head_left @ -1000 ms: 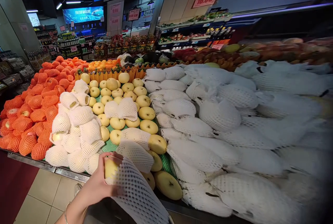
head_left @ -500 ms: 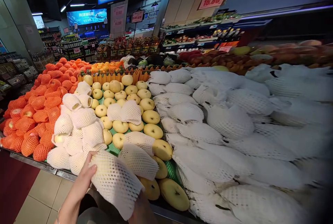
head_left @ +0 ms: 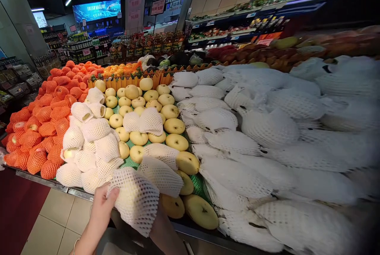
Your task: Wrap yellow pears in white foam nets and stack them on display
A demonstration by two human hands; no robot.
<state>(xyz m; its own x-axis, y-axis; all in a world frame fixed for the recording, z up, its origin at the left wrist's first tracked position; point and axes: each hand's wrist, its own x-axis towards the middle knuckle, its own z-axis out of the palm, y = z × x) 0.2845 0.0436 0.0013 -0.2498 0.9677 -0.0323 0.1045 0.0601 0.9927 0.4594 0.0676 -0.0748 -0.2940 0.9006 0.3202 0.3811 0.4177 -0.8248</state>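
Note:
My left hand [head_left: 101, 210] pinches the closed-off left edge of a white foam net sleeve [head_left: 135, 197] between thumb and fingers. Pale yellow shows through the mesh, so something light seems to be inside. My right hand [head_left: 163, 225] reaches up from below to the sleeve's wide right end; its fingers are hidden by the net. Just beyond lie two more foam sleeves, the nearer one [head_left: 162, 176] next to bare yellow pears [head_left: 200, 211]. Left of them is a heap of white-netted fruit [head_left: 96, 144].
Orange-netted fruit [head_left: 49, 116] is piled at the far left. Large white-netted fruit [head_left: 246, 168] fills the right side. A low orange picket divider [head_left: 127, 81] runs behind the pears. The display's metal edge [head_left: 80, 193] borders the tiled floor [head_left: 59, 215].
The sleeve and my left hand are slightly lower in view. My right hand has gone further up behind or into the sleeve, leaving mostly wrist and forearm showing. The view has tilted down a little.

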